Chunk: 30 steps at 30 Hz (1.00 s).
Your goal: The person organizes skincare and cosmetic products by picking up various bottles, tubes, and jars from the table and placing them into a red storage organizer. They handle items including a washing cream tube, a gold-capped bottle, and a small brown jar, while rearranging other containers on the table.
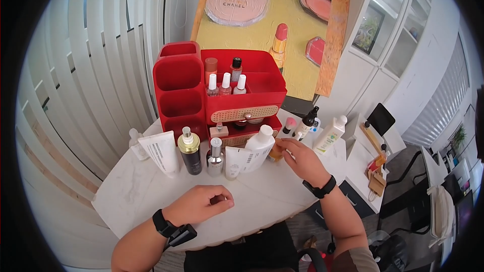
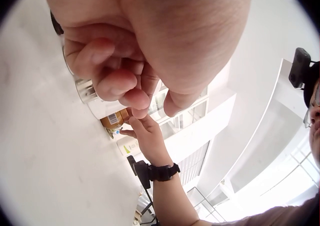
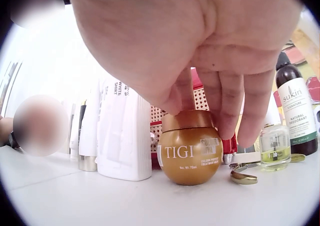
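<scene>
My right hand [image 1: 305, 161] pinches the copper-coloured lid of a round amber TIGI treatment jar [image 3: 190, 158] from above. In the right wrist view the jar stands upright on the white tabletop. A white bottle [image 3: 125, 136] stands just left of the jar, with a white tube [image 1: 233, 163] leaning beside it. Over the table's front part my left hand [image 1: 201, 204] hangs with loosely curled fingers, holding nothing. Beyond it stand a silver-capped bottle [image 1: 215, 157], a dark bottle with a gold collar [image 1: 190, 155] and a large white tube [image 1: 162, 153].
Behind the bottles rises a red organizer [image 1: 247, 102] holding several nail polishes, its lower drawer pulled out. Right of the jar are a metallic clip [image 3: 244, 176], a small glass bottle [image 3: 276, 153], a Sukin deodorant bottle [image 3: 298, 110] and a white bottle with green print [image 1: 330, 135].
</scene>
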{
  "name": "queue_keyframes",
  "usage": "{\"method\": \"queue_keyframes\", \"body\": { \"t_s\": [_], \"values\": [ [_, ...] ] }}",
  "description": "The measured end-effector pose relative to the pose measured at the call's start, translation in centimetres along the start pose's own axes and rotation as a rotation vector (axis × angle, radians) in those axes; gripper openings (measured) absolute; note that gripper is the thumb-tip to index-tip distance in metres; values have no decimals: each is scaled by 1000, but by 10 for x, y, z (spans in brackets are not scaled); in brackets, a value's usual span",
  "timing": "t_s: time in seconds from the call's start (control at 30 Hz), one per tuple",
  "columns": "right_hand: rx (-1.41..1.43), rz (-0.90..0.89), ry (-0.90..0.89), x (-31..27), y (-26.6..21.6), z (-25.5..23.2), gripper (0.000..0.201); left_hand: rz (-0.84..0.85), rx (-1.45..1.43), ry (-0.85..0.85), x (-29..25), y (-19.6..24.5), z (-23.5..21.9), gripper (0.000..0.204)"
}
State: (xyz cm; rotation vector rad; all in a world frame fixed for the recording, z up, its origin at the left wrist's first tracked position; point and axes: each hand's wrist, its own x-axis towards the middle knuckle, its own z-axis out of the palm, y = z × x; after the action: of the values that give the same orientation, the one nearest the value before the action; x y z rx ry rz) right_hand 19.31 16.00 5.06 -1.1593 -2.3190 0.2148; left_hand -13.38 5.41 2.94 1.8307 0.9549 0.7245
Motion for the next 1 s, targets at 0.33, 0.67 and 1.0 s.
{"method": "queue_keyframes", "body": {
  "t_s": [0.33,0.67,1.0],
  "values": [
    [-86,-110,60,-8,-6,0,39,8,1,-4,0,-1,1,21],
    [-95,-84,92,-6,-8,3,33,-3,6,-7,0,0,0,22],
    [-138,-117,100,-2,-12,0,23,-6,26,-22,0,1,-1,23]
  ]
}}
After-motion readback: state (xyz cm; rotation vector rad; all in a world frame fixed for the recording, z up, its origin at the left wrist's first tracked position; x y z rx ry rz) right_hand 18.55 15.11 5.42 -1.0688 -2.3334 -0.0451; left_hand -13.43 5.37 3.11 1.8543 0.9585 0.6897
